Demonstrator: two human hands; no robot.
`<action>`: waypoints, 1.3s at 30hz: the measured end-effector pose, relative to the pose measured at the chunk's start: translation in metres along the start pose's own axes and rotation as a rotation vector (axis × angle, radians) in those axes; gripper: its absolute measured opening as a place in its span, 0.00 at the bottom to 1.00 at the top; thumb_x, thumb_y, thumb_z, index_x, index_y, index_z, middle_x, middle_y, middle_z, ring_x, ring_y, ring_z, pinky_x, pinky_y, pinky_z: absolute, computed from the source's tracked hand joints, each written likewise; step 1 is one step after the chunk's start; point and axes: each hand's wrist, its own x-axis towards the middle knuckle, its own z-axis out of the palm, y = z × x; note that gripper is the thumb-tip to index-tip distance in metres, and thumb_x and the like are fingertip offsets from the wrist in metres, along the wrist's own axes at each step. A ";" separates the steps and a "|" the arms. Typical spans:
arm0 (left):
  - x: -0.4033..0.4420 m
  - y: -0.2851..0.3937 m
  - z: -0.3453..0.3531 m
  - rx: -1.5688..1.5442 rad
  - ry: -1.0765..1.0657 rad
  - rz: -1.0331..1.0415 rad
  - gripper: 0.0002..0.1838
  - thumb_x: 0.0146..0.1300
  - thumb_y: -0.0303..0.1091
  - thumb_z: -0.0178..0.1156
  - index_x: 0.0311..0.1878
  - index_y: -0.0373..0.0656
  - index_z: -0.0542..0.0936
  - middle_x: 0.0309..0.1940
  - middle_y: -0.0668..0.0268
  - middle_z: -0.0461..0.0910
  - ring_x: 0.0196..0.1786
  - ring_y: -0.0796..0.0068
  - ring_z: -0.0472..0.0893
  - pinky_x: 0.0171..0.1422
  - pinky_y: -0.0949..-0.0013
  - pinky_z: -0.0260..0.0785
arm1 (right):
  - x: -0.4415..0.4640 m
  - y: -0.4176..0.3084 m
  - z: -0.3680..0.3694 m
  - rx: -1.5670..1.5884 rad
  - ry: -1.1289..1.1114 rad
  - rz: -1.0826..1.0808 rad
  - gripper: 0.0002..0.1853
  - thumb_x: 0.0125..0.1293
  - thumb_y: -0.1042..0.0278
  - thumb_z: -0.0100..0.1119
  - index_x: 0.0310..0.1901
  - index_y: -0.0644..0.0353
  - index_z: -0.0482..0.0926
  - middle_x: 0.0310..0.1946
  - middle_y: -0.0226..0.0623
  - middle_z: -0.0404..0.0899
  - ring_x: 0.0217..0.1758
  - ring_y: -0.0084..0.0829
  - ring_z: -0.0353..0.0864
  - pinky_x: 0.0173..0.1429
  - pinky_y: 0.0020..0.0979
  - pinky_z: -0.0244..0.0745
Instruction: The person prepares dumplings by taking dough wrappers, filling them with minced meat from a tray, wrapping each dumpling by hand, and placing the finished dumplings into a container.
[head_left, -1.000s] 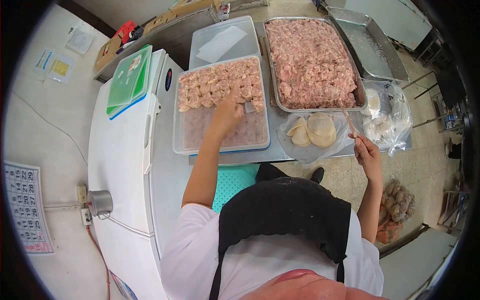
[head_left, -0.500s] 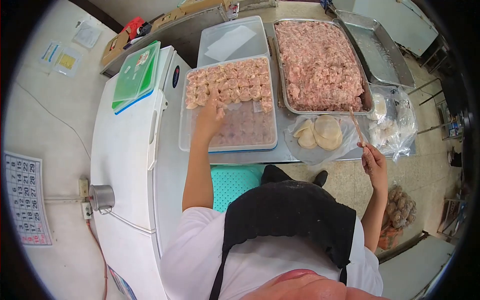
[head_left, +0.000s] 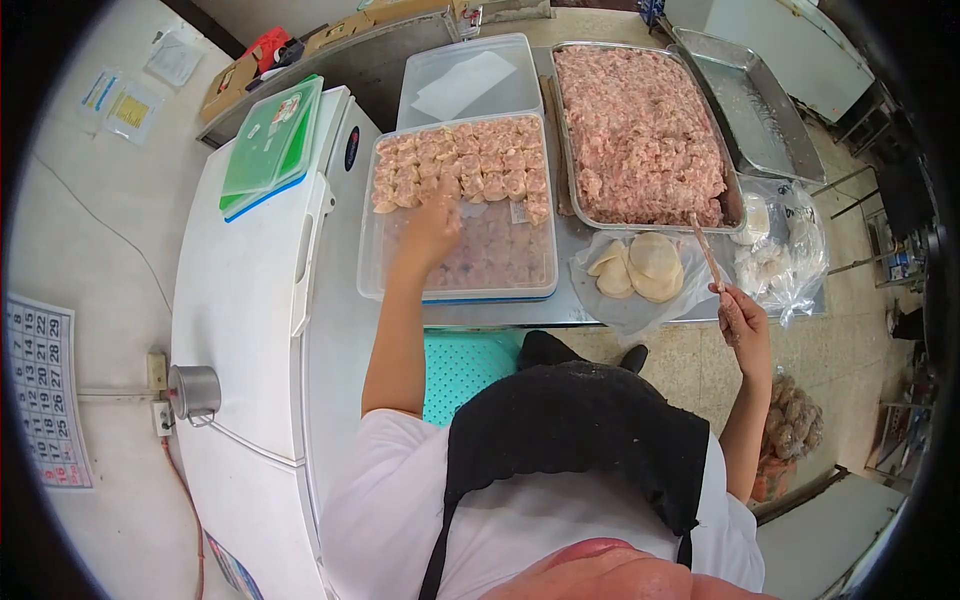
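Note:
My left hand [head_left: 432, 232] is over a clear plastic container [head_left: 375, 265], fingers bunched at the front row of open-topped meat dumplings [head_left: 485, 160]. They appear closed on one dumpling, mostly covered by the fingers. My right hand [head_left: 742, 318] grips a thin, meat-smeared spatula [head_left: 708, 256]. Its far end rests at the front right edge of the ground meat [head_left: 640, 130], which fills a metal tray [head_left: 650, 226]. Between my hands, round pale dumpling wrappers [head_left: 655, 268] lie stacked on a plastic bag [head_left: 610, 315].
A lidded container [head_left: 415, 85] with white paper stands behind the dumplings. Right of the meat are a metal pan [head_left: 750, 110] and bagged pale wrappers [head_left: 790, 250]. A white refrigerator [head_left: 250, 290] bounds the left, with green lids [head_left: 270, 145] on it. A turquoise stool [head_left: 465, 375] is below.
My left hand has drawn slightly back and its fingers are more curled at the front dumpling row. The spatula has shifted slightly, still in my right hand at the meat's edge.

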 end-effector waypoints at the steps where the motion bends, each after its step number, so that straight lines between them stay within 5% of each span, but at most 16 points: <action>1: -0.001 0.011 -0.001 -0.055 -0.103 -0.084 0.40 0.58 0.27 0.52 0.75 0.41 0.52 0.62 0.42 0.70 0.64 0.45 0.71 0.68 0.56 0.62 | -0.001 0.001 0.000 -0.006 0.008 0.002 0.17 0.74 0.58 0.52 0.54 0.62 0.79 0.18 0.16 0.61 0.16 0.10 0.54 0.21 0.17 0.48; 4: 0.005 0.004 0.016 0.036 -0.003 0.171 0.40 0.59 0.29 0.53 0.75 0.43 0.50 0.60 0.42 0.72 0.62 0.44 0.72 0.67 0.55 0.63 | -0.001 0.000 0.000 0.014 -0.012 0.000 0.17 0.74 0.58 0.52 0.54 0.62 0.79 0.18 0.16 0.61 0.17 0.10 0.54 0.21 0.17 0.48; 7: 0.011 -0.005 0.021 0.076 0.169 0.137 0.36 0.60 0.30 0.53 0.74 0.44 0.57 0.57 0.44 0.74 0.61 0.47 0.73 0.66 0.55 0.64 | -0.002 -0.013 0.003 0.016 -0.014 0.011 0.17 0.73 0.61 0.53 0.54 0.64 0.78 0.18 0.15 0.60 0.18 0.10 0.55 0.22 0.18 0.48; 13: 0.001 0.043 0.018 0.185 0.017 0.213 0.28 0.61 0.30 0.54 0.66 0.42 0.69 0.56 0.48 0.76 0.57 0.50 0.76 0.63 0.55 0.66 | -0.001 -0.009 0.004 0.020 -0.025 0.021 0.16 0.73 0.62 0.54 0.54 0.63 0.79 0.18 0.16 0.61 0.18 0.10 0.55 0.23 0.18 0.49; 22: 0.017 0.060 0.053 0.094 0.182 0.538 0.31 0.58 0.31 0.61 0.67 0.49 0.68 0.47 0.50 0.78 0.51 0.48 0.76 0.56 0.55 0.68 | 0.001 -0.005 0.007 -0.003 -0.058 0.008 0.15 0.73 0.62 0.55 0.53 0.62 0.80 0.20 0.16 0.63 0.20 0.10 0.57 0.24 0.18 0.50; 25: 0.019 0.050 0.050 0.124 0.226 0.546 0.36 0.57 0.34 0.64 0.70 0.48 0.63 0.50 0.49 0.78 0.50 0.47 0.77 0.56 0.55 0.69 | 0.000 -0.003 0.003 -0.014 -0.058 0.006 0.15 0.73 0.62 0.55 0.53 0.62 0.80 0.20 0.16 0.63 0.21 0.10 0.57 0.24 0.18 0.51; 28: 0.009 0.051 0.042 -0.025 0.092 0.089 0.40 0.56 0.34 0.64 0.72 0.48 0.60 0.49 0.50 0.80 0.49 0.46 0.79 0.53 0.54 0.70 | -0.001 -0.002 -0.006 -0.006 -0.059 0.009 0.15 0.72 0.62 0.55 0.53 0.62 0.80 0.20 0.16 0.63 0.21 0.10 0.57 0.24 0.18 0.51; 34: 0.009 0.057 0.063 0.136 0.112 0.164 0.42 0.54 0.33 0.64 0.73 0.45 0.58 0.43 0.45 0.80 0.46 0.43 0.80 0.47 0.51 0.72 | 0.018 -0.010 -0.023 -0.058 -0.089 0.019 0.16 0.72 0.63 0.56 0.55 0.65 0.78 0.23 0.19 0.67 0.24 0.14 0.63 0.27 0.20 0.58; 37: 0.008 0.072 0.063 0.110 0.038 0.079 0.42 0.54 0.31 0.63 0.73 0.44 0.57 0.47 0.42 0.78 0.48 0.42 0.79 0.50 0.51 0.71 | 0.047 -0.007 -0.036 -0.216 -0.086 -0.295 0.18 0.71 0.64 0.56 0.57 0.67 0.76 0.27 0.24 0.72 0.31 0.19 0.70 0.35 0.26 0.68; 39: 0.010 0.062 0.071 0.130 0.099 0.196 0.41 0.55 0.29 0.60 0.73 0.43 0.56 0.49 0.40 0.77 0.49 0.42 0.79 0.52 0.51 0.71 | 0.068 -0.008 -0.055 -0.392 -0.083 -0.370 0.17 0.70 0.64 0.56 0.56 0.65 0.77 0.31 0.31 0.77 0.37 0.27 0.76 0.42 0.32 0.72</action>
